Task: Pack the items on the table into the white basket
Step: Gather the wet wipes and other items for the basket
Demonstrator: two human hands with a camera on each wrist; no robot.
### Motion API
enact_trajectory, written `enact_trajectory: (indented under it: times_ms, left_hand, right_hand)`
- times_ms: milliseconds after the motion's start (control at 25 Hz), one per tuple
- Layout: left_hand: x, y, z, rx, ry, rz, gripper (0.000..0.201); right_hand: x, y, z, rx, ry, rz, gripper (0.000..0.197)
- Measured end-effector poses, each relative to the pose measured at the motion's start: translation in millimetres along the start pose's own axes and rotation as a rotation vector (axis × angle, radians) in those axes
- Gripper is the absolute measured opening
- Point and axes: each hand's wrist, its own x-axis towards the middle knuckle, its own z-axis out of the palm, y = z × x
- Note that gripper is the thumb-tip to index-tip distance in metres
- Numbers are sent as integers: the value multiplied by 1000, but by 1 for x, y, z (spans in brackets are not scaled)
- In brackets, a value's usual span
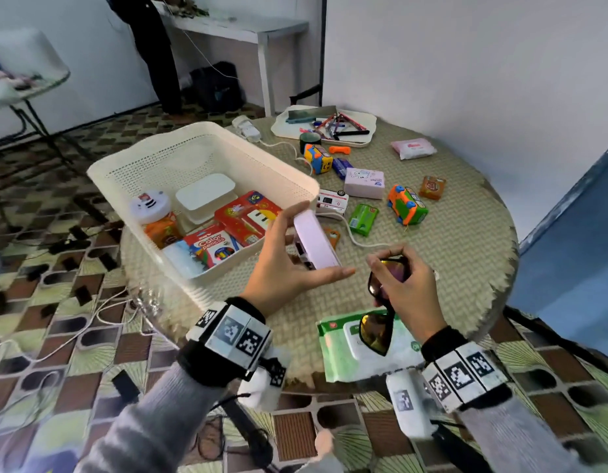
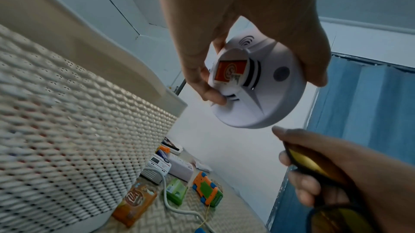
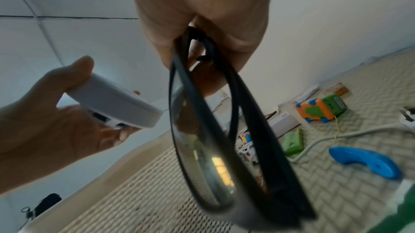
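The basket (image 1: 297, 186) at ten o'clock already held several boxes. The left hand (image 1: 289, 264) gripped a detector (image 2: 258, 86) beside it; the right hand (image 1: 406, 285) pinched folded sunglasses (image 3: 224, 130). Many toys lay unpacked at one o'clock.

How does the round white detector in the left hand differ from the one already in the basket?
The held detector is tilted on edge, gripped by the left hand outside the white basket. The packed detector lies face-up inside, resting on an orange packet. Both are round, white discs with an orange-red label.
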Motion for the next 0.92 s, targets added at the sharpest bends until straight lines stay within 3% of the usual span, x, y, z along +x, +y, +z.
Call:
enact_trajectory:
  times_ms: [200,400,640,920]
  left_hand:
    - [-33,9,-50,9,107,18,97]
    - [-33,11,-109,2,196,-13,99]
    - [0,-5,-195,-112,321,-11,97]
    - [46,-35,-288,-91,381,-18,99]
  right_hand:
    - [-31,-17,44,78,-91,-20,18]
    - [-29,-46,84,74,-152,-86,21]
    - [13,-93,158,-133,-182,-359,15]
    - [64,-134,247,-224,-385,-391,19]
